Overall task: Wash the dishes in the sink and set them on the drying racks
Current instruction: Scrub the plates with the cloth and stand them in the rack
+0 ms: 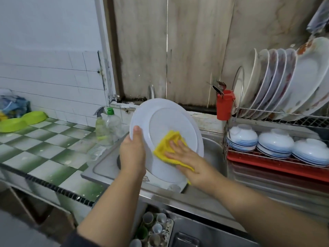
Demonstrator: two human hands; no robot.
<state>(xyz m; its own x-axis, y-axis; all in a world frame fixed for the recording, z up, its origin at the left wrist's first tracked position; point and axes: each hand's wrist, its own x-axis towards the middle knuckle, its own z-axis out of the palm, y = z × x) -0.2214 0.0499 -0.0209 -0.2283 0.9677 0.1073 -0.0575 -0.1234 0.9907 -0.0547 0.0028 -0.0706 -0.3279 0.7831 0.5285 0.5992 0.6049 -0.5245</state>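
One round white plate [173,120] is held tilted on edge over the steel sink [212,154], its face turned toward the camera and its rim running from upper left to lower right; the left hand [132,154] grips its left rim, thumb on the front. The right hand [187,157] lies flat with straight fingers, pressing one yellow cloth [168,145] against the plate's lower face. To the right, the wire drying rack [277,114] carries about eight white plates standing on edge above three upturned blue-and-white bowls [275,143], and two green bowls [23,120] sit on the tiled worktop [46,148] with two bottles [106,127].
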